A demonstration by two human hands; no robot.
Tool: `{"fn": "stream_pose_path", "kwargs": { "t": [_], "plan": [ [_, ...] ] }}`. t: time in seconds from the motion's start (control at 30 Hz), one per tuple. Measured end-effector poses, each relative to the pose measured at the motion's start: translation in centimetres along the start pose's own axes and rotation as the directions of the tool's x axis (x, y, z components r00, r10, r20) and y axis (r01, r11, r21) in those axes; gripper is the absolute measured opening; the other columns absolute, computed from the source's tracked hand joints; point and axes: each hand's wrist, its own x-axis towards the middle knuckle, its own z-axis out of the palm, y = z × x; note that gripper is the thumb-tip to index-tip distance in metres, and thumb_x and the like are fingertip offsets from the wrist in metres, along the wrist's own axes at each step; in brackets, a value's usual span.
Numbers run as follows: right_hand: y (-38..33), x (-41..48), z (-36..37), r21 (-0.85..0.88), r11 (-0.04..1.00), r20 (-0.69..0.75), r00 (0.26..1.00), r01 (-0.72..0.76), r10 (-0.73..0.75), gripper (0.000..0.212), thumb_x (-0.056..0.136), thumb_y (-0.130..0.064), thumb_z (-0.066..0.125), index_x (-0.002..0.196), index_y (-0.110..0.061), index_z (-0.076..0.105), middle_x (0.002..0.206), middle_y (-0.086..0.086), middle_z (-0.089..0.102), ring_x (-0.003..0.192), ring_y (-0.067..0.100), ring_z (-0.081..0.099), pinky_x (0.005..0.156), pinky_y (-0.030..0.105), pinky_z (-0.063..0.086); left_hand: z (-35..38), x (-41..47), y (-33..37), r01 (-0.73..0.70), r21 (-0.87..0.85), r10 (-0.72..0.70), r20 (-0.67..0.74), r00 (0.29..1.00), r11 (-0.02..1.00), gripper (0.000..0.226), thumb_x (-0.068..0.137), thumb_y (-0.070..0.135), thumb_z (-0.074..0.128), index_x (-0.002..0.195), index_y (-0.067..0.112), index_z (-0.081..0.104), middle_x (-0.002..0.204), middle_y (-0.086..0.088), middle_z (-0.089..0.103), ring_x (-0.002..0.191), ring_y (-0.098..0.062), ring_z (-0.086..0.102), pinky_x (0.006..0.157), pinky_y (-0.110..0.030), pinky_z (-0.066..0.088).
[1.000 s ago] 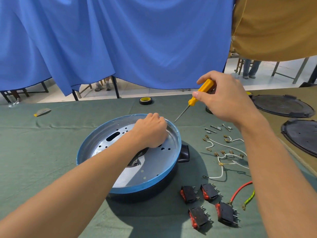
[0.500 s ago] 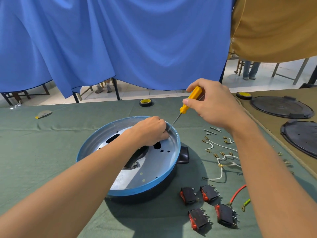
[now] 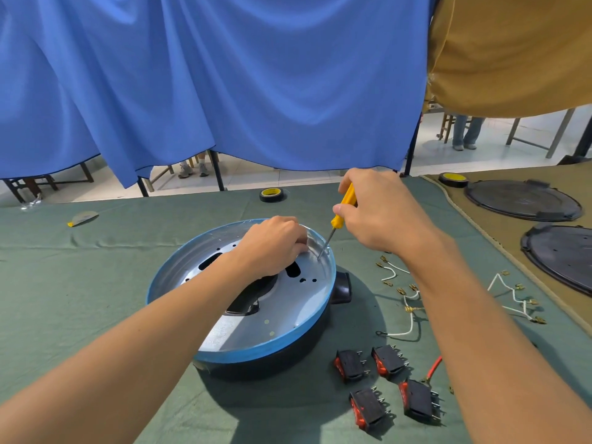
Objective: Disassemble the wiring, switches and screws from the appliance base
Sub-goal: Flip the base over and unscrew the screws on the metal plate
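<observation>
While the right hand (image 3: 381,213) grips the yellow screwdriver (image 3: 339,216) in curled fingers, its tip touches the metal plate just inside the far rim of the blue-rimmed appliance base (image 3: 256,352) on the green cloth (image 3: 96,283). Left hand (image 3: 272,245) is curled over the plate beside the tip, can't tell if it's pinching anything. Four switches (image 3: 389,362) and white wires (image 3: 400,333) lie to the right.

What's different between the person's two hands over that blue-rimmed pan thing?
The right hand grips a yellow screwdriver; the left hand shows no tool. The left hand sits low inside the appliance base, fingers curled against its metal plate; the right hand hovers above the rim. Both meet at the same far spot, where the screwdriver's tip points.
</observation>
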Motion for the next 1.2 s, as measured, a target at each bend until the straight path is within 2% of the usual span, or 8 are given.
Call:
{"fn": "stream_pose_path", "kwargs": {
  "t": [0.17,0.3,0.43,0.5,0.6,0.77,1.07,1.2],
  "plan": [
    [-0.4,-0.2,-0.1,-0.007,1.0,-0.007,1.0,-0.007,0.007,0.023,0.092,-0.026,0.062,0.107,-0.009,0.055,0.098,0.01,0.055,0.094,0.031,0.052,0.079,0.044,0.047,-0.2,0.2,-0.4,0.029,-0.117,-0.024,0.045,0.999,0.993,0.02,0.097,0.025,0.055,0.11,0.017,0.068,0.101,0.005,0.052,0.101,-0.021,0.055,0.085,-0.036,0.047],
    [-0.4,-0.2,-0.2,0.003,1.0,0.005,1.0,0.0,0.0,0.023,0.093,-0.026,0.061,0.108,-0.01,0.055,0.096,0.008,0.056,0.094,0.029,0.052,0.08,0.044,0.048,0.5,-0.1,-0.3,-0.021,0.034,0.02,0.033,0.999,0.999,0.029,0.102,0.032,0.044,0.116,0.011,0.059,0.11,-0.002,0.053,0.105,-0.02,0.05,0.087,-0.039,0.048],
    [-0.5,-0.2,0.1,0.005,1.0,-0.01,1.0,0.013,-0.013,0.023,0.093,-0.025,0.061,0.108,-0.01,0.055,0.093,0.006,0.055,0.095,0.029,0.051,0.077,0.041,0.045,0.7,0.0,0.1,-0.046,0.098,0.047,-0.014,0.999,0.994,0.022,0.101,0.027,0.043,0.093,0.008,0.053,0.093,-0.004,0.047,0.092,-0.025,0.05,0.076,-0.039,0.048],
    [-0.6,-0.2,0.3,0.012,1.0,-0.017,1.0,0.015,-0.015,0.022,0.093,-0.026,0.06,0.109,-0.011,0.055,0.092,0.005,0.054,0.094,0.028,0.051,0.075,0.039,0.044,0.4,0.3,0.4,-0.009,0.052,0.009,0.003,1.0,0.999,0.03,0.096,0.03,0.049,0.075,0.009,0.047,0.083,-0.004,0.047,0.077,-0.024,0.049,0.064,-0.034,0.042],
    [-0.6,-0.2,0.4,0.024,1.0,-0.026,0.999,0.019,-0.018,0.023,0.093,-0.026,0.061,0.11,-0.012,0.055,0.094,0.003,0.052,0.094,0.027,0.051,0.074,0.037,0.042,0.0,0.9,0.5,0.039,-0.005,-0.038,0.063,0.997,0.999,0.036,0.092,0.033,0.056,0.068,0.008,0.046,0.073,-0.006,0.049,0.066,-0.022,0.044,0.058,-0.032,0.036],
    [-0.5,-0.1,0.5,0.049,0.998,-0.013,0.999,0.03,-0.029,0.026,0.093,-0.029,0.062,0.115,-0.016,0.055,0.096,0.0,0.049,0.098,0.025,0.051,0.075,0.034,0.039,0.3,1.3,0.7,0.072,-0.044,-0.067,0.098,0.993,0.996,0.035,0.095,0.032,0.055,0.069,0.009,0.051,0.067,-0.003,0.049,0.06,-0.019,0.045,0.053,-0.028,0.037],
    [-0.5,-0.3,0.6,0.042,0.999,-0.002,1.0,0.025,-0.025,0.023,0.093,-0.027,0.061,0.112,-0.014,0.057,0.098,0.004,0.056,0.096,0.026,0.053,0.076,0.035,0.043,0.5,0.1,0.4,0.032,-0.106,-0.038,-0.051,0.998,0.994,0.027,0.098,0.028,0.05,0.11,0.011,0.067,0.104,-0.005,0.058,0.093,-0.023,0.056,0.083,-0.041,0.05],
    [-0.5,-0.4,0.6,0.006,1.0,-0.02,1.0,0.02,-0.02,0.02,0.094,-0.024,0.061,0.109,-0.011,0.058,0.099,0.005,0.058,0.095,0.026,0.053,0.072,0.034,0.038,0.0,-0.1,-0.1,-0.007,-0.126,0.005,-0.022,1.0,0.992,0.023,0.098,0.023,0.053,0.112,0.019,0.072,0.107,-0.002,0.063,0.099,-0.021,0.056,0.088,-0.036,0.047]
  ]
}}
